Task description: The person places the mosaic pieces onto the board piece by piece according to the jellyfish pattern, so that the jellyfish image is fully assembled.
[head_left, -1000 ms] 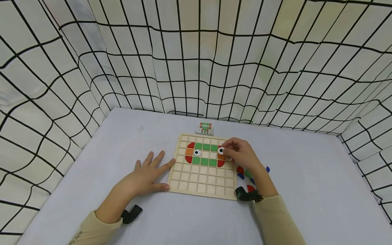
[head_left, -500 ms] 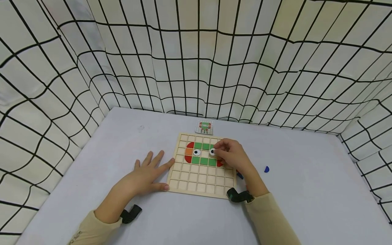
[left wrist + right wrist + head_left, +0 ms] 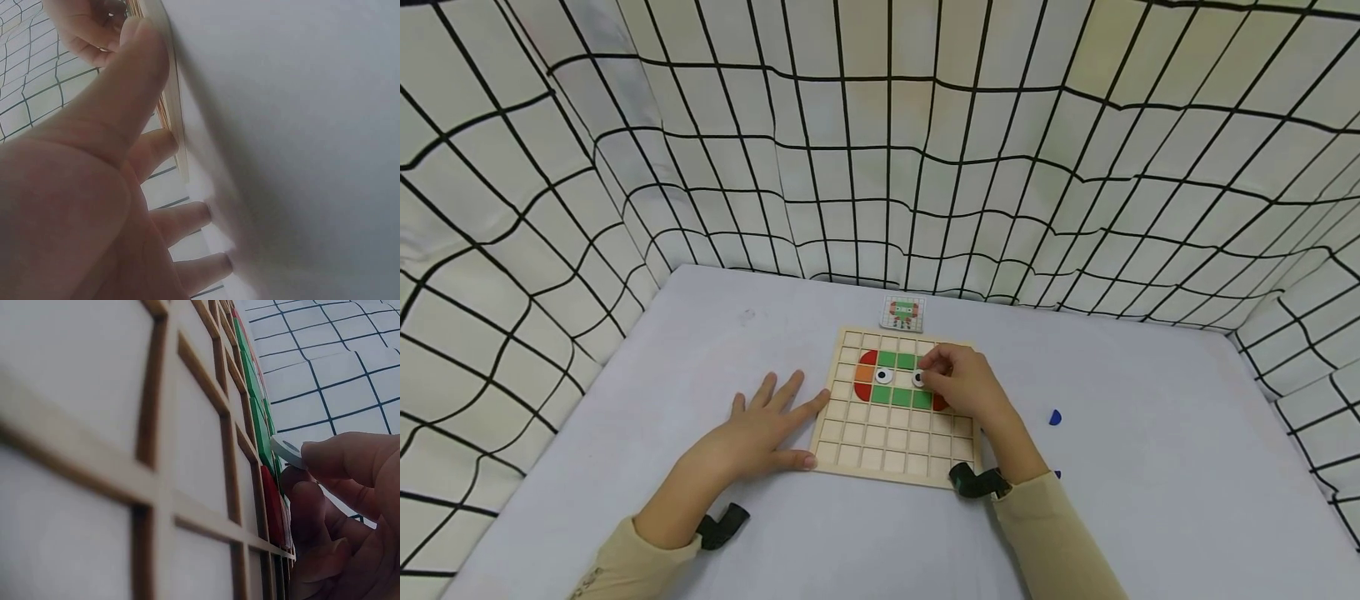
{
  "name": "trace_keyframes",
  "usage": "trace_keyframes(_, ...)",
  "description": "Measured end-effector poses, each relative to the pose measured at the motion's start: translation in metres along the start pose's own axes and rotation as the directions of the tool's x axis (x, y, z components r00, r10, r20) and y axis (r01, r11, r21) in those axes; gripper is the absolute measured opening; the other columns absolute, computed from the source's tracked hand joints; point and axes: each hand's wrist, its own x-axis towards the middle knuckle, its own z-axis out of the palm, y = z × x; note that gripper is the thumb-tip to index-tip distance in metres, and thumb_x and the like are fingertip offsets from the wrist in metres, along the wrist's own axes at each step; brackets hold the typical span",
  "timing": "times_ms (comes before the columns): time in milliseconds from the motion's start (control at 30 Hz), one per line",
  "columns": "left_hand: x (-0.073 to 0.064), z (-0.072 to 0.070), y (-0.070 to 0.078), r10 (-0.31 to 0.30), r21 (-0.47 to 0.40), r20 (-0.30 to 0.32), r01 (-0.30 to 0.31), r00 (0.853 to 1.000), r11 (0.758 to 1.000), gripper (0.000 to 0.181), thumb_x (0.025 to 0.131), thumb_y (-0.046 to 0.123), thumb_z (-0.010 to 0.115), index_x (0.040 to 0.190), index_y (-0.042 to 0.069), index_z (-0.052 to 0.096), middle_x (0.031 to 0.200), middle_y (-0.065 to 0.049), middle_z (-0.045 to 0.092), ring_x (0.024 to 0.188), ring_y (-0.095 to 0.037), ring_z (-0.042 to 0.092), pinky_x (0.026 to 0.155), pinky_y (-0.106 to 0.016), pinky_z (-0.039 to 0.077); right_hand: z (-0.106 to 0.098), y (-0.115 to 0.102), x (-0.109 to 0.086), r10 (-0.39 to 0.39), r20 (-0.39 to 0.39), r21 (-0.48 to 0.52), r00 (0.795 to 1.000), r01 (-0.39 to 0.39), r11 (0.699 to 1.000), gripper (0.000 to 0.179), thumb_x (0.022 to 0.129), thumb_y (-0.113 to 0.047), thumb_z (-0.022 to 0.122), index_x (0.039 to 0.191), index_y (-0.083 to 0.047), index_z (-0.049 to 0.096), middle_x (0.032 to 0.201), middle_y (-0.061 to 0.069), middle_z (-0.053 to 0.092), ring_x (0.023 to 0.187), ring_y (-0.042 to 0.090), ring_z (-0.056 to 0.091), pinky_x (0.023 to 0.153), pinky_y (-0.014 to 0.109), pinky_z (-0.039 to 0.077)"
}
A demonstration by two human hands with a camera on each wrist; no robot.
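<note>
A square wooden grid board [image 3: 880,433] lies on the table, with red, orange and green pieces [image 3: 901,396] set in its upper cells. One round white eye piece [image 3: 883,376] sits on the left of that pattern. My right hand [image 3: 964,383] pinches a second eye piece [image 3: 287,450] between thumb and fingertips, tilted close over the board in the right wrist view. It covers part of the pattern's right side. My left hand [image 3: 760,433] lies with fingers spread at the board's left edge, thumb and index finger touching the rim.
Behind the board lies a small picture card [image 3: 902,313] showing a coloured figure on a grid. A blue half-round piece [image 3: 1056,417] lies right of the board. Black netting over white cloth [image 3: 880,167] surrounds the table.
My right hand has moved left across the board with the eye piece, from the pattern's right end to beside the green pieces. My left hand has stayed in place.
</note>
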Motion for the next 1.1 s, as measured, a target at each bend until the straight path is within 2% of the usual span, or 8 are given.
trace_keyframes(700, 0.000, -0.001, 0.000, 0.003, 0.003, 0.004, -0.003, 1.000, 1.000, 0.089, 0.083, 0.058, 0.070, 0.157, 0.025, 0.033, 0.164, -0.023, 0.016, 0.147, -0.057, 0.009, 0.101, -0.083, 0.014, -0.001, 0.002, 0.000, 0.016, 0.002, -0.051, 1.000, -0.016, 0.999, 0.007, 0.092, -0.020, 0.070, 0.096, -0.016, 0.072, 0.078, -0.001, 0.065, 0.072, 0.017, 0.058, 0.062, 0.031, 0.048)
trace_keyframes(1100, 0.002, 0.001, -0.002, 0.003, 0.002, 0.001, -0.003, 1.000, 1.000, 0.089, 0.083, 0.058, 0.070, 0.157, 0.025, 0.033, 0.164, -0.023, 0.016, 0.147, -0.057, 0.008, 0.102, -0.083, 0.014, -0.010, 0.002, -0.001, 0.024, -0.023, -0.046, 0.999, -0.025, 0.999, 0.013, 0.091, -0.021, 0.069, 0.102, -0.016, 0.074, 0.083, 0.000, 0.065, 0.077, 0.018, 0.057, 0.062, 0.030, 0.047)
